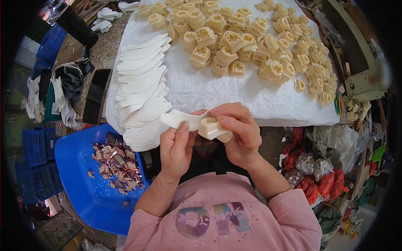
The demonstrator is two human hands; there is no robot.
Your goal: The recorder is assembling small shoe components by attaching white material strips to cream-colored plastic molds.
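My left hand (176, 146) pinches a curved white strip (188, 120) of thin sheet material between thumb and fingers. The strip's right end meets a cream plastic shoe heel (210, 127), which my right hand (239, 131) grips from the right. My right fingertips press at the strip's end along the heel's upper edge. Both pieces are held just in front of the white-covered table (188, 90). On its left side lies an overlapping row of similar white strips (140, 90). Many loose cream heels (226, 39) are heaped across the far and right parts.
A blue basin (90, 201) holding shiny brownish pieces (117, 163) stands at the lower left. A dark phone (97, 94), a black cylinder (75, 25) and white gloves (63, 102) are further left. Red and clear plastic bags (324, 184) lie at right, near a metal frame (364, 79).
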